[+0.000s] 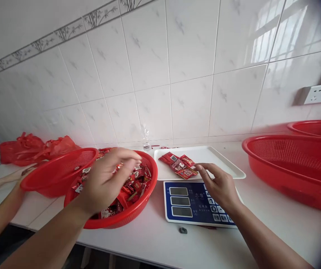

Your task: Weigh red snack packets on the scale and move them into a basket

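My left hand [107,177] is over a red plastic basket [146,201] heaped with small red wrapped snack packets [136,185]. Its fingers are curved, the thumb stands apart from them, and nothing shows between them. At the near edge of a white tray [213,158], my right hand [219,185] has thumb and forefinger pinched at the corner of a red snack packet [184,173]. This packet lies against other red packets [167,158] on the tray's left part. A blue-and-white digital scale [196,203] sits below the tray, partly covered by my right hand.
Another person's hands [24,173] are at a second red basket [53,175] on the left. Red plastic bags [25,147] lie behind it. A clear bottle [146,138] stands by the tiled wall. Large red baskets [289,168] occupy the right. A small dark object [183,230] lies before the scale.
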Motion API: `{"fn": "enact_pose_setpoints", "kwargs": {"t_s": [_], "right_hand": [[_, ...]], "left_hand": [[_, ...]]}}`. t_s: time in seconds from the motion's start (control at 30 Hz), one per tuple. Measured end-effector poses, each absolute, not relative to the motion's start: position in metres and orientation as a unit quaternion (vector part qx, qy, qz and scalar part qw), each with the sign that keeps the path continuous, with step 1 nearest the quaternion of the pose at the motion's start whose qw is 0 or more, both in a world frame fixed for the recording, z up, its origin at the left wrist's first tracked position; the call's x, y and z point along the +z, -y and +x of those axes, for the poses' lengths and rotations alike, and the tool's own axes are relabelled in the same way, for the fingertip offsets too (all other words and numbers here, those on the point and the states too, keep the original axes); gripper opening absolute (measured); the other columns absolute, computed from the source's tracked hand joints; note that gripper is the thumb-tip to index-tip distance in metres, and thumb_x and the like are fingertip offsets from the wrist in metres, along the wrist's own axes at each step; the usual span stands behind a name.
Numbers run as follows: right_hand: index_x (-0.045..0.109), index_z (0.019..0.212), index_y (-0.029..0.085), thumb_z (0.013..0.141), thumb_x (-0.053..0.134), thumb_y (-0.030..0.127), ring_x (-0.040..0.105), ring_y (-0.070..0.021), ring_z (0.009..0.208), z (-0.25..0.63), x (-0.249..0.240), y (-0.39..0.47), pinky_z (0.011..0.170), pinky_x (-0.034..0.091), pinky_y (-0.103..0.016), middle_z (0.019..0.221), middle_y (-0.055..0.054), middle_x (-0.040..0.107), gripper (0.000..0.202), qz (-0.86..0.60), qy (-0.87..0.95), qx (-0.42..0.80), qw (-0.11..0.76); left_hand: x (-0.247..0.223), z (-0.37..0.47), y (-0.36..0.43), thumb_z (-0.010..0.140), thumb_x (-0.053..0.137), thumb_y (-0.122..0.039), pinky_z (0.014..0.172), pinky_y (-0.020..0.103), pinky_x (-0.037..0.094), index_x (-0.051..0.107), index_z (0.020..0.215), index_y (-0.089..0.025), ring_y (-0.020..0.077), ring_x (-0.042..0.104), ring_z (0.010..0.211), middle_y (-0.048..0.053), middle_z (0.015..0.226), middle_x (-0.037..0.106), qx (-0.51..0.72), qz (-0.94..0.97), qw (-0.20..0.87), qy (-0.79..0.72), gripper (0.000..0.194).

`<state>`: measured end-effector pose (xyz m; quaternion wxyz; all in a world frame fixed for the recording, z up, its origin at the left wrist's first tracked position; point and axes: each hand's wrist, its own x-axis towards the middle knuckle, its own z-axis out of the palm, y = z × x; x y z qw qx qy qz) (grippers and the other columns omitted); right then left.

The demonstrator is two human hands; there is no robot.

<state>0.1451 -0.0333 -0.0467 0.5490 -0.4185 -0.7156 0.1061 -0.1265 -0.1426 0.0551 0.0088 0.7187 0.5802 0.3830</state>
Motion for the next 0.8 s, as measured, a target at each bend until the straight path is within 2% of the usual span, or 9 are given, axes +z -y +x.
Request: {"fn": "enact_pose_setpoints", "kwargs": {"t_s": [0.13,0.27,0.4,0.47,0.57,0.67,0.8], "right_hand": [[0.064,0.083,0.022,0.085,0.043,0.048,0.063,-0.0176,0.076,0.144,-0.048,0.034,0.062,0.047,-0.027,0.086,-0.004,0.069,0.033,-0.413,0.721,0.119,0.544],[0.064,0.080,0.022,0.086,0.041,0.048,0.063,-0.0185,0.079,0.142,-0.049,0.034,0.060,0.047,-0.026,0.087,-0.005,0.069,0.036,-0.412,0.728,0.130,0.532],[0.065,0.079,0.022,0.086,0.040,0.049,0.063,-0.0186,0.078,0.141,-0.047,0.035,0.060,0.047,-0.026,0.085,-0.005,0.069,0.037,-0.415,0.733,0.137,0.521],[0.065,0.081,0.022,0.086,0.039,0.048,0.063,-0.0181,0.077,0.141,-0.046,0.035,0.060,0.046,-0.025,0.084,-0.005,0.069,0.037,-0.414,0.734,0.138,0.521],[0.065,0.082,0.022,0.086,0.040,0.048,0.062,-0.0174,0.074,0.142,-0.046,0.035,0.060,0.046,-0.025,0.083,-0.004,0.069,0.037,-0.413,0.735,0.139,0.519],[0.064,0.082,0.022,0.086,0.041,0.047,0.062,-0.0169,0.072,0.141,-0.047,0.035,0.060,0.046,-0.025,0.084,-0.004,0.069,0.034,-0.409,0.739,0.141,0.516],[0.063,0.081,0.022,0.086,0.040,0.047,0.062,-0.0173,0.073,0.141,-0.049,0.035,0.060,0.047,-0.025,0.084,-0.004,0.069,0.034,-0.404,0.745,0.145,0.511]], "left_hand": [[0.036,-0.146,0.102,0.078,0.048,-0.022,0.064,0.026,0.047,0.065,0.083,-0.019,0.0168,0.060,0.072,0.002,0.081,0.067,0.183,0.723,0.061,-0.663,0.018],[0.010,-0.179,0.057,0.073,0.051,-0.017,0.070,0.025,0.045,0.062,0.084,-0.018,0.0191,0.061,0.079,0.004,0.085,0.067,0.058,0.704,0.068,-0.705,0.015],[0.011,-0.187,0.044,0.062,0.060,-0.013,0.068,0.027,0.043,0.061,0.089,-0.019,0.0240,0.060,0.084,0.007,0.095,0.065,-0.056,0.694,0.043,-0.717,0.028],[0.017,-0.182,0.046,0.062,0.061,-0.016,0.064,0.027,0.042,0.060,0.091,-0.019,0.0237,0.060,0.081,0.007,0.092,0.065,-0.071,0.693,0.039,-0.716,0.028],[0.022,-0.172,0.055,0.071,0.056,-0.028,0.060,0.025,0.040,0.059,0.087,-0.021,0.0205,0.059,0.074,0.004,0.086,0.065,-0.062,0.710,0.038,-0.700,0.018],[0.017,-0.162,0.065,0.074,0.053,-0.039,0.057,0.024,0.038,0.060,0.079,-0.021,0.0190,0.058,0.070,0.002,0.080,0.065,-0.078,0.727,0.070,-0.678,0.020],[0.010,-0.157,0.070,0.072,0.053,-0.031,0.057,0.023,0.037,0.060,0.074,-0.021,0.0168,0.056,0.067,-0.001,0.074,0.064,-0.074,0.743,0.115,-0.655,0.013]]}}
